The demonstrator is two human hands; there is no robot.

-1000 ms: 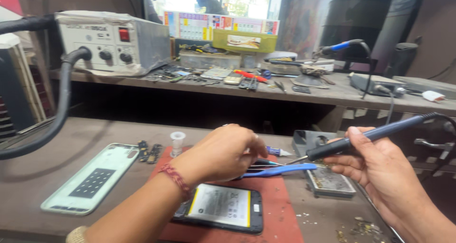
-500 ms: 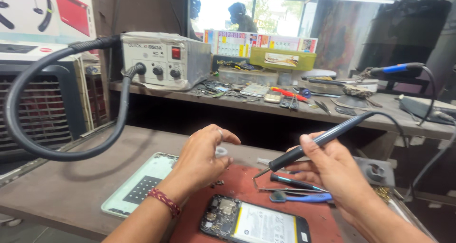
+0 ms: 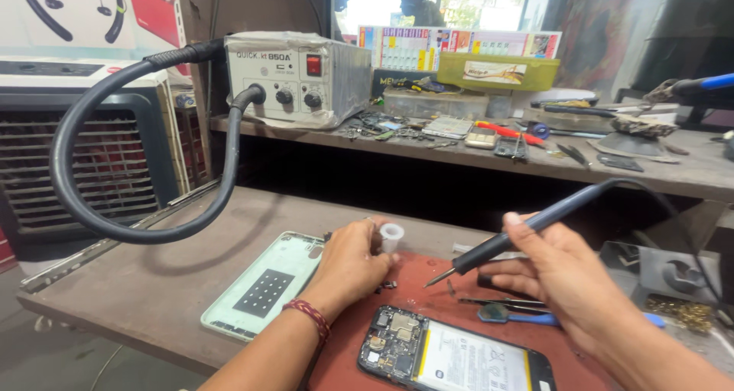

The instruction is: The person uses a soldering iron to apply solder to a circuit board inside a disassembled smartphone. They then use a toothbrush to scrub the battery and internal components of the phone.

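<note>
Black and slim, the soldering iron sits in your right hand, fingers wrapped round its handle like a pen, its tip hanging in the air above the red mat and touching nothing. Just below and toward you lies the opened phone, face down on the mat with its back off, the circuit board and the pale battery exposed. Your left hand has its grip pinched round a small white container at the far edge of the mat.

As far as the pictures show, the stripping is done: the mint-green back cover lies apart on the desk to the left, and the board is bare. No joint is being worked yet, since the iron's tip is well clear of the phone. Tweezers and a blue tool lie on the mat beneath your right hand.

Against half a second earlier, your left hand, then open and spread above the mat, has closed on the container, and the iron's tip points lower toward the mat. A second ago that container stood alone on the desk, and the iron was held low and nearly level. On the shelf behind, the grey hot-air station with its looping black hose shows no change.
</note>
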